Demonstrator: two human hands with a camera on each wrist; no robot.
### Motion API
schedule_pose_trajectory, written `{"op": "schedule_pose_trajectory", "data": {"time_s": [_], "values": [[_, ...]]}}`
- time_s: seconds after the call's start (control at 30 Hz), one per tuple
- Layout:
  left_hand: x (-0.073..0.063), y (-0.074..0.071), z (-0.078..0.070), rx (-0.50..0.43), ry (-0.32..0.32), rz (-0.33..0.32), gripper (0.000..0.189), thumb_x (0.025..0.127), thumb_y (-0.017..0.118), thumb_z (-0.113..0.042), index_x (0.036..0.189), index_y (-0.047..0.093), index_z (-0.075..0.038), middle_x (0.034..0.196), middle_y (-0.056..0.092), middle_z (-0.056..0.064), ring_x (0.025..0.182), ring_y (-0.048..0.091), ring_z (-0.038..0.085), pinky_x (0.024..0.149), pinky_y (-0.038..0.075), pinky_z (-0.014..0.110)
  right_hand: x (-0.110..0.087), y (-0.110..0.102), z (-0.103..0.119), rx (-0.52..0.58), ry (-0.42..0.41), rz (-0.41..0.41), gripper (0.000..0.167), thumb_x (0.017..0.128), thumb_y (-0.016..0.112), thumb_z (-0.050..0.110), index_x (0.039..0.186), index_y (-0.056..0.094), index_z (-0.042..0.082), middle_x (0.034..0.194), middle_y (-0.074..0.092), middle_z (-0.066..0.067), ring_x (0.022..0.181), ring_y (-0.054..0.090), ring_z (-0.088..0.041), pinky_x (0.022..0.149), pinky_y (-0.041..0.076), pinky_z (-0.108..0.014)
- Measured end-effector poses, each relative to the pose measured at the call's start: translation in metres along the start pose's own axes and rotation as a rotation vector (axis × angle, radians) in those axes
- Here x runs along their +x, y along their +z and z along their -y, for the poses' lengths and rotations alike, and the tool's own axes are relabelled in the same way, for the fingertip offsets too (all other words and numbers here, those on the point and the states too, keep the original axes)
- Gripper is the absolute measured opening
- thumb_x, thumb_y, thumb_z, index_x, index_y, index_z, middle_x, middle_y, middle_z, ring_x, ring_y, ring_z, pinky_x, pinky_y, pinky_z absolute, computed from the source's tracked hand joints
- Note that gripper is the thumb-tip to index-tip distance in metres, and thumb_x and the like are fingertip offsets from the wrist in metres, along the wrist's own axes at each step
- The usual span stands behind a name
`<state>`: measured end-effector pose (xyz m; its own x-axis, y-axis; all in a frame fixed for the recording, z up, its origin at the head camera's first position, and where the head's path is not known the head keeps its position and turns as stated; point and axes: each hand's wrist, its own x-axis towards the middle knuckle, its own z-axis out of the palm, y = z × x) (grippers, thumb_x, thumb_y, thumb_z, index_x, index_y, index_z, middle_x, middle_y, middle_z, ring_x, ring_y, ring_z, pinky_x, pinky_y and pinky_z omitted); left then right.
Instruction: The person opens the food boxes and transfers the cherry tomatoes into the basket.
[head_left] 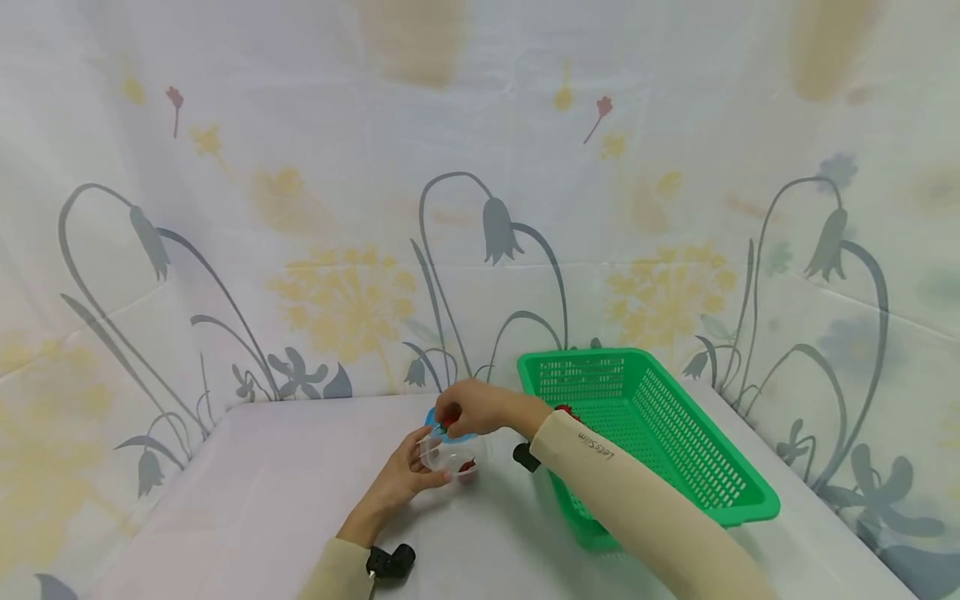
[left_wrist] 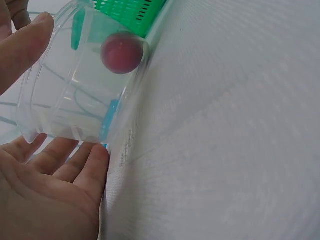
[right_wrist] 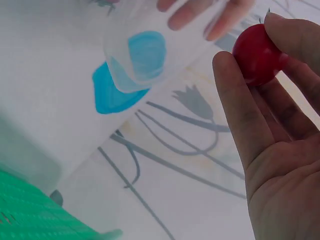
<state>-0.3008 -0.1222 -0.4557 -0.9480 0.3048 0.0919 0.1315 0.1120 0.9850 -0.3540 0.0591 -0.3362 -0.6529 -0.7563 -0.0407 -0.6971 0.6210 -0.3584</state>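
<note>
A clear plastic container stands on the white table, its near side held by my left hand, with the thumb and fingers on opposite sides. Inside it lies a cherry tomato, round and red. My right hand is above the container and pinches another cherry tomato between thumb and fingers; in the right wrist view a small stem shows at its top. A blue lid lies flat on the table just behind the container, partly hidden by it in the head view.
To the right stands a large green plastic basket with slotted walls; something red shows in it, mostly behind my right forearm. A flower-printed cloth hangs along the table's back edge.
</note>
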Motion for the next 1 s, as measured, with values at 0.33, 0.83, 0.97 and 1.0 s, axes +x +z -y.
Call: {"op": "schedule_pose_trajectory", "data": {"time_s": [0.33, 0.83, 0.97, 1.0], "values": [[-0.001, 0.000, 0.000, 0.021, -0.021, -0.007, 0.087, 0.082, 0.076, -0.015, 0.150, 0.021, -0.004, 0.147, 0.035, 0.025, 0.129, 0.042, 0.041, 0.102, 0.039, 0.049, -0.030, -0.022, -0.002, 0.000, -0.006, -0.072, 0.017, 0.087, 0.070, 0.012, 0.104, 0.069, 0.011, 0.091, 0.061, 0.010, 0.086, 0.055, -0.009, 0.079, 0.049, -0.021], [0.001, -0.001, 0.002, 0.034, -0.007, -0.008, 0.089, 0.080, 0.078, -0.016, 0.149, 0.023, -0.004, 0.147, 0.036, 0.024, 0.130, 0.041, 0.041, 0.102, 0.039, 0.049, -0.086, -0.043, -0.044, 0.008, 0.086, -0.192, 0.021, 0.087, 0.070, 0.015, 0.107, 0.068, 0.016, 0.101, 0.061, 0.009, 0.091, 0.055, -0.010, 0.082, 0.049, -0.030], [0.002, -0.002, 0.002, 0.027, -0.004, -0.007, 0.090, 0.079, 0.079, -0.017, 0.149, 0.024, -0.004, 0.147, 0.036, 0.025, 0.130, 0.041, 0.041, 0.102, 0.039, 0.048, -0.100, -0.045, -0.059, 0.008, 0.086, -0.205, 0.021, 0.086, 0.070, 0.014, 0.108, 0.068, 0.015, 0.100, 0.062, 0.009, 0.089, 0.056, -0.009, 0.082, 0.049, -0.031], [0.002, -0.002, 0.003, 0.023, -0.002, -0.005, 0.090, 0.079, 0.079, -0.017, 0.149, 0.023, -0.003, 0.147, 0.036, 0.025, 0.130, 0.040, 0.041, 0.102, 0.039, 0.048, -0.104, -0.045, -0.062, 0.011, 0.082, -0.202, 0.022, 0.086, 0.070, 0.013, 0.108, 0.068, 0.013, 0.100, 0.062, 0.008, 0.090, 0.057, -0.010, 0.082, 0.049, -0.031]]}}
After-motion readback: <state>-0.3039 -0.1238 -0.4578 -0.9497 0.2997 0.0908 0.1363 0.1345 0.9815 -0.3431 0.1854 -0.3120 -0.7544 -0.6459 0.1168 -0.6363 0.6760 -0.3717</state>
